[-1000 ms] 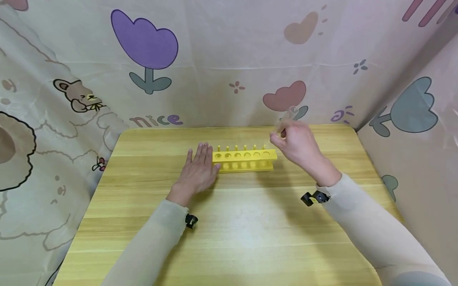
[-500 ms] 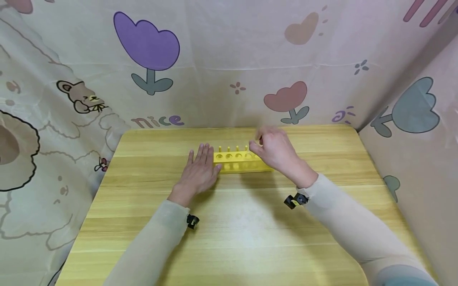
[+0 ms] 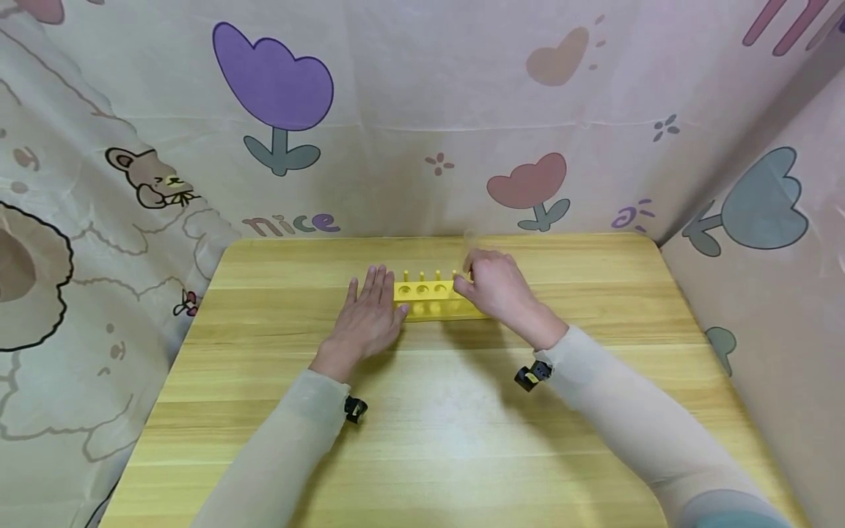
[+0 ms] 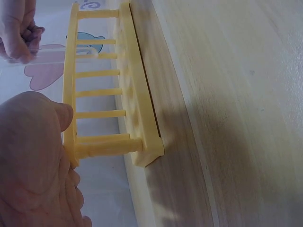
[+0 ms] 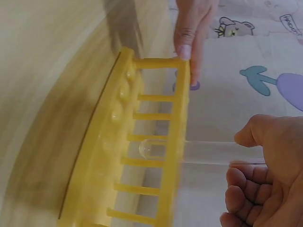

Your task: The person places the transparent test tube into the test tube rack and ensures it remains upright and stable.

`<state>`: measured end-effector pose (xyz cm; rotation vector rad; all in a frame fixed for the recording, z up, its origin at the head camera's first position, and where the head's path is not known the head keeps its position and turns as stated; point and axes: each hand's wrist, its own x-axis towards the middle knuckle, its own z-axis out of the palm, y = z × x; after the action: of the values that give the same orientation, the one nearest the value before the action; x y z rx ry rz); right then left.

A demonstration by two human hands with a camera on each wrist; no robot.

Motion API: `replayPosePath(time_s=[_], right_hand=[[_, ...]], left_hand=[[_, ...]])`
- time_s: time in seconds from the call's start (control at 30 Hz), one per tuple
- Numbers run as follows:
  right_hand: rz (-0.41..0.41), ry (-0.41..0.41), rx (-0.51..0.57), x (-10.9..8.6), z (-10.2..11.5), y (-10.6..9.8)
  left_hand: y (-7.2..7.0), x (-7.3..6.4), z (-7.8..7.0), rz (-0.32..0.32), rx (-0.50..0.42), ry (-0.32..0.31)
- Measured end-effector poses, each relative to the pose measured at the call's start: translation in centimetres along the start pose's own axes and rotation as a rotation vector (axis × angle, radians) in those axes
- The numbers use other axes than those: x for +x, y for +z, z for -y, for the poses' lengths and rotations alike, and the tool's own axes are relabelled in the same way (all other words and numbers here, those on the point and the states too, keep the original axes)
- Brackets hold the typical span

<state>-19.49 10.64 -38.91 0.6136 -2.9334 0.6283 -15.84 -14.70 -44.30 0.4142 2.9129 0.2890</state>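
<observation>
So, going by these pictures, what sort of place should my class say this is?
Probably a small indoor work corner, rather than a full lab: cartoon-printed cloth screens the back and sides of a wood-grain table, where a yellow rack stands.

The right hand has brought the clear tube down partway into the yellow rack.

Clear, round-ended tube partway down through the top of an upright yellow rack

The rack looks smooth plastic, the tube glossy and clear, the surface lightly glossy wood, the sleeves matt cloth.
</observation>
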Motion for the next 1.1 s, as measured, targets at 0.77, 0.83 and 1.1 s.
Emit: replayPosePath(time_s=[0.77, 0.83, 1.1], right_hand=[[0.063, 0.033, -0.024, -0.1, -0.7, 2.6], [0.056, 0.029, -0.026, -0.1, -0.7, 2.6], [0.029, 0.008, -0.057, -0.3, -0.6, 2.6]], left_hand=[[-0.1, -0.2, -0.2, -0.036, -0.009, 0.011], [-0.1, -0.2, -0.2, -0.034, -0.012, 0.013], [-0.2, -0.3, -0.1, -0.023, -0.029, 0.004]])
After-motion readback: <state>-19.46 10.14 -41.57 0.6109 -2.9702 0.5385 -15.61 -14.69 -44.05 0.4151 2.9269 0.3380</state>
